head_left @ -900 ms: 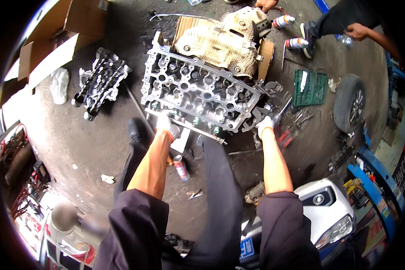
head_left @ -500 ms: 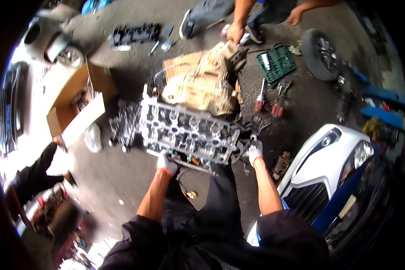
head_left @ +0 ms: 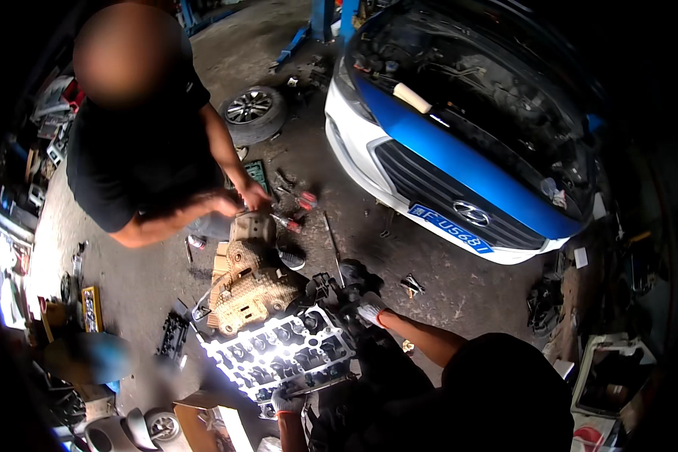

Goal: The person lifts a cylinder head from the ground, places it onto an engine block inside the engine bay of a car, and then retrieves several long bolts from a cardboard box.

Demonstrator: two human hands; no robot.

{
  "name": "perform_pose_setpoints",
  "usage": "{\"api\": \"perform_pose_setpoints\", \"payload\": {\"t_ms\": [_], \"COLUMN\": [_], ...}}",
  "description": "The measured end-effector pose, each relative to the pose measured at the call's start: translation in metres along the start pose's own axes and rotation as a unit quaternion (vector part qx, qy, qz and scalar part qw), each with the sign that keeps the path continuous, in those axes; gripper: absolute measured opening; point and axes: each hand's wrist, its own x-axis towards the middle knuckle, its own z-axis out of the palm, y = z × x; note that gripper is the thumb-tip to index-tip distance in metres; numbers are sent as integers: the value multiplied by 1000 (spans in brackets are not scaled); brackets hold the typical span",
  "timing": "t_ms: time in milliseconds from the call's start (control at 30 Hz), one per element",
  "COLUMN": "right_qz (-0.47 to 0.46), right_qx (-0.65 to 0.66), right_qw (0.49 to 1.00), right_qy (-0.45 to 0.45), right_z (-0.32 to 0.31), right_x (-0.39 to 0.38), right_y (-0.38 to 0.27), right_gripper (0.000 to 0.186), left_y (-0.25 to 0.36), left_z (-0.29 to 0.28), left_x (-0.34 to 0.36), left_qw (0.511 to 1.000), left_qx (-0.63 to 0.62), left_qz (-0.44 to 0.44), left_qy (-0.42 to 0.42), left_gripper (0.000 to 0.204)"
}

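A grimy, oil-stained concrete floor (head_left: 429, 248) fills the scene, dim in the middle. At two o'clock stands a white and blue car (head_left: 459, 151) with its bonnet up. A loose wheel (head_left: 252, 113) lies at eleven o'clock, and blue lift arms (head_left: 309, 30) reach in at twelve. Harsh daylight glares in at nine o'clock, over cluttered tool trays (head_left: 90, 309). Cardboard (head_left: 203, 426) lies at six o'clock.

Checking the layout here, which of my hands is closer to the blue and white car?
Right. The right hand grips the cylinder head at its end toward the car; the left hand holds the opposite edge, farther away.
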Motion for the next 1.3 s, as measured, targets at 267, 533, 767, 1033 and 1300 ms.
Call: {"api": "perform_pose_setpoints", "payload": {"t_ms": [267,533,767,1033,1300], "right_qz": [-50,-15,1,53,106], "right_qx": [-309,0,85,378,734], "right_qw": [933,968,936,897,657], "right_qy": [180,250,340,221,134], "right_z": [-107,-53,-109,-214,-290], "right_x": [-174,-215,-271,-340,-403], "right_y": [-18,72,117,212,243], "right_gripper": [29,25,18,38,34], "left_y": [-73,-138,-197,-307,-350], "left_z": [6,7,31,127,180], "left_x": [-50,-89,-93,-150,-212], "left_qw": [993,971,993,985,647], "left_qx": [-27,-25,27,155,696], "left_qz": [-116,-194,-115,-52,204], "left_qy": [-19,-139,-3,-54,-237], "left_gripper": [15,36,38,14,8]}}
